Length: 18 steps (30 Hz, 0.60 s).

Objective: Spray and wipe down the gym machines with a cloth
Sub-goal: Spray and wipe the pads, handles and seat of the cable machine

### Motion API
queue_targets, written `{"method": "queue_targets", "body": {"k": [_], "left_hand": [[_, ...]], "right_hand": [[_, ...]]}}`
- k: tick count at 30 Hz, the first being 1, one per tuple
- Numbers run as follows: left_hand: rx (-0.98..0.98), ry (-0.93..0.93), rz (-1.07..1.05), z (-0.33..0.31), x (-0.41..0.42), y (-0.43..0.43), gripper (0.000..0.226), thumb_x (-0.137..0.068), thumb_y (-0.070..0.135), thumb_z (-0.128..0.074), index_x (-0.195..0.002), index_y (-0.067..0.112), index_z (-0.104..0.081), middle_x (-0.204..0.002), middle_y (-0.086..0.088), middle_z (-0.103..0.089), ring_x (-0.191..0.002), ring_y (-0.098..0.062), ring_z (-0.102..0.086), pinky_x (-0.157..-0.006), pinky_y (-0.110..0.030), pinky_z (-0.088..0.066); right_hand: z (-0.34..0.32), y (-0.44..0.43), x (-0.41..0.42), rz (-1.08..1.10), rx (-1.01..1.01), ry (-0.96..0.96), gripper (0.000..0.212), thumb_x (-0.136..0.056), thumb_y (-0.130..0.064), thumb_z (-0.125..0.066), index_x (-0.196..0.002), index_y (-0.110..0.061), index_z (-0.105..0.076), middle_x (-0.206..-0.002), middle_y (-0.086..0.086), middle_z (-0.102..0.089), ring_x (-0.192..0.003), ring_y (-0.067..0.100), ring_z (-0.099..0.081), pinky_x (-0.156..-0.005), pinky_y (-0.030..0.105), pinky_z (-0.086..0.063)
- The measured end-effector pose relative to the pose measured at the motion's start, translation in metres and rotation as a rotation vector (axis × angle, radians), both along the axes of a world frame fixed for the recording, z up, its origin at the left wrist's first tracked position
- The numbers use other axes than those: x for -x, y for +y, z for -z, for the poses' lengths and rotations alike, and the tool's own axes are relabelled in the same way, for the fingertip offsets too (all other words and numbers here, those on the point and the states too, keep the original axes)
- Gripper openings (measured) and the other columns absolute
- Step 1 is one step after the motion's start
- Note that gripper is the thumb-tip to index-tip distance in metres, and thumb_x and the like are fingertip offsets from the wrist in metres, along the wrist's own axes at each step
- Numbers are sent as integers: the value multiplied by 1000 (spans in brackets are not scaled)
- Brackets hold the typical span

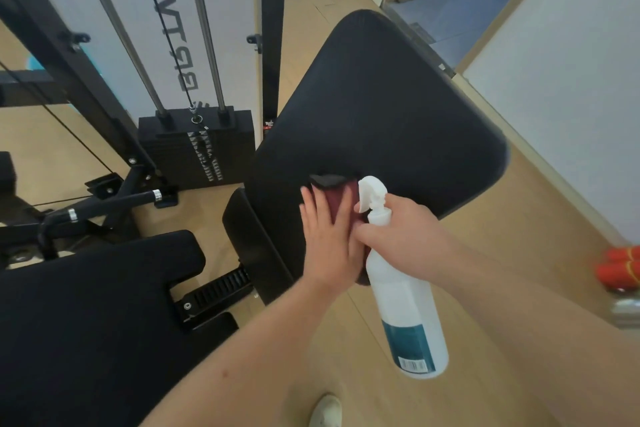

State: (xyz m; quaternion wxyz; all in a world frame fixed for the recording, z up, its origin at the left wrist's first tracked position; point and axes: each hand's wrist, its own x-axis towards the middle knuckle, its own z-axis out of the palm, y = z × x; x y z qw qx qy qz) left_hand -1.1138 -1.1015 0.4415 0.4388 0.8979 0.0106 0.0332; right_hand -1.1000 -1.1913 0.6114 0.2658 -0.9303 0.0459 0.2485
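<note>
A white spray bottle (401,291) with a teal label hangs nozzle-up from the right hand (398,222), fingers curled round its neck. Just beside it, the left hand (329,239) presses a maroon cloth (341,199) with flat, straight fingers against the lower edge of a black padded backrest (381,107); a weight stack (197,146) stands beyond.

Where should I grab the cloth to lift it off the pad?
Pinch the cloth at its upper edge, which shows past the fingertips of the left hand, coming from above the pad. It lies flat under that open hand, so gather a fold. The right hand holds the spray bottle.
</note>
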Motion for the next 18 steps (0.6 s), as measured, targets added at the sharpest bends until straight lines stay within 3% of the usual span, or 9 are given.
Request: {"method": "queue_targets", "body": {"k": [3, 7, 13, 18], "left_hand": [[73, 65, -180, -14, -60, 30, 60, -106, 47, -15, -161, 39, 7, -171, -10, 16, -155, -30, 23, -126, -55, 8], [160, 123, -330, -22, -97, 50, 58, -109, 41, -14, -164, 29, 2, -172, -7, 12, -157, -28, 16, -127, -52, 7], [236, 241, -365, 5, -48, 45, 58, -111, 34, -16, -163, 26, 9, -172, -3, 13, -157, -21, 18, -128, -50, 5], [233, 260, -191, 35, 13, 49, 64, -113, 32, -25, -157, 37, 21, -166, 10, 27, -148, -14, 31, -129, -44, 3]], "right_hand": [[2, 0, 1, -10, 9, 24, 13, -86, -32, -64, -95, -24, -60, -79, -2, -60, -66, 14, -55, -57, 27, -42], [8, 2, 5, -2, 15, 42, 25, -87, -33, -61, -112, -28, -60, -81, -2, -58, -67, 14, -55, -59, 29, -45], [28, 24, 14, -24, 23, 86, 12, -87, -27, -64, -88, -22, -53, -77, -2, -55, -64, 14, -51, -57, 27, -41], [43, 61, 18, -31, 13, 108, 13, -93, -32, -62, -84, -26, -54, -78, -2, -61, -67, 11, -57, -57, 24, -39]]}}
